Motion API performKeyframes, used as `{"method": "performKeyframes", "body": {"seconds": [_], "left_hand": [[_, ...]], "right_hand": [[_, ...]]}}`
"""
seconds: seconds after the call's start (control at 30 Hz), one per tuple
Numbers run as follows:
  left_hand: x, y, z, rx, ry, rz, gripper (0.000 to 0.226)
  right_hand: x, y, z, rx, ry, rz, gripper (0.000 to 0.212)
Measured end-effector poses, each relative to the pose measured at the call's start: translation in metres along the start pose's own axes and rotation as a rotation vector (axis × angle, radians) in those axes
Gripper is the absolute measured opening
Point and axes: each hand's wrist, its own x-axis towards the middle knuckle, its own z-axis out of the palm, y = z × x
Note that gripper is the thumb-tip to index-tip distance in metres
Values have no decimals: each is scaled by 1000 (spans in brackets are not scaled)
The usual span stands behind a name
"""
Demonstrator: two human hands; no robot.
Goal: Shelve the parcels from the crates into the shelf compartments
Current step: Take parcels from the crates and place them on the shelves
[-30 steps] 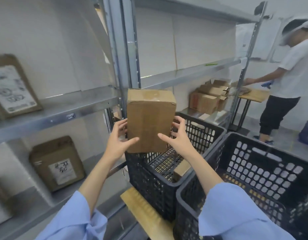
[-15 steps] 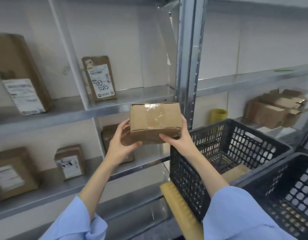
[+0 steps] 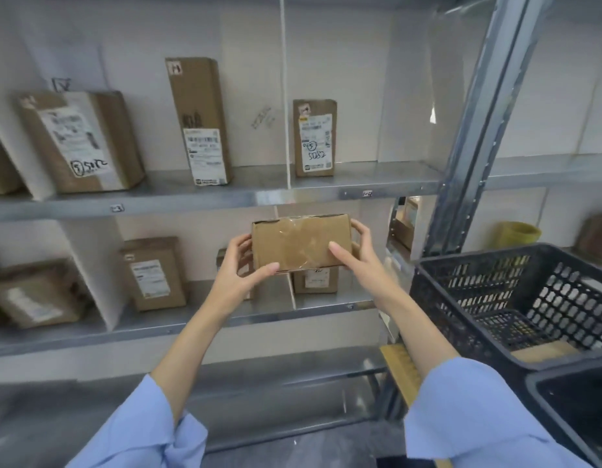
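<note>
Two hands, the left hand (image 3: 239, 276) and right hand (image 3: 362, 261), grip the ends of the taped brown cardboard parcel (image 3: 297, 243), now swung away from the black plastic crate (image 3: 441, 298), turned flat and held before the lower compartments of the grey metal shelf (image 3: 205, 319), ready for placing.

Lighting was bright, even, diffuse; source out of view. Shadows were soft, faint under shelf board (image 3: 191, 201). Glare showed on parcel (image 3: 299, 243) tape and steel upright (image 3: 478, 136). Wide-angle bending was strong at edges. Lower-left boxes (image 3: 32, 292) were smeared; labels mostly illegible.
</note>
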Motion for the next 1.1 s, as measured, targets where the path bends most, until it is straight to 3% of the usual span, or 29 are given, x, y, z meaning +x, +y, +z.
{"method": "performKeyframes", "body": {"seconds": [0.07,0.2,0.27,0.7,0.87,1.03,1.1], "left_hand": [[-14,2,-15,-26,9,4,84],[-40,2,-47,-54,34,12,80],[-53,1,-62,-46,25,6,84],[-126,6,-115,32,94,0,81],[-138,4,-129,57,120,-8,93],[-142,6,-139,111,121,1,100],[-142,5,-143,122,111,16,102]], "right_hand": [[-8,-2,17,5,-26,-15,60],[-26,-5,42,-49,-90,-2,102],[-33,-7,56,-148,-115,4,110],[-80,-28,119,-138,-220,-15,106],[-85,-35,141,-132,-176,0,99],[-88,-41,157,-194,-125,2,111],[-89,-43,161,-243,-120,-8,104]]}}
